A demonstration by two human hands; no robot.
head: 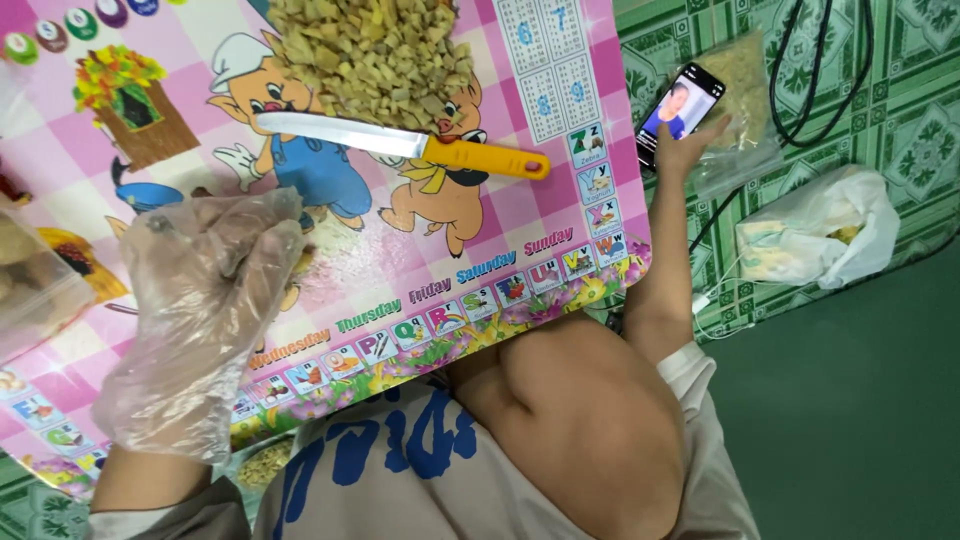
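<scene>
Right hand [692, 140], fingers spread, touches phone [680, 110].

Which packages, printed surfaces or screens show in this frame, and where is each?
Phone: right of the board, lit screen, under the right hand.
Clear bag: beside the phone, tan contents.
White bag: on the green mat, crumpled.
Pink board: centre, cartoon pictures, checked.

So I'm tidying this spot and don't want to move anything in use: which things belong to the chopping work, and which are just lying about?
In use:
- yellow-handled steel knife
- pile of chopped pale-yellow pieces
- pink cartoon-printed board
- left hand in a clear plastic glove

Lying about:
- white plastic bag
- black cable
- black smartphone, touched by the right hand
</scene>
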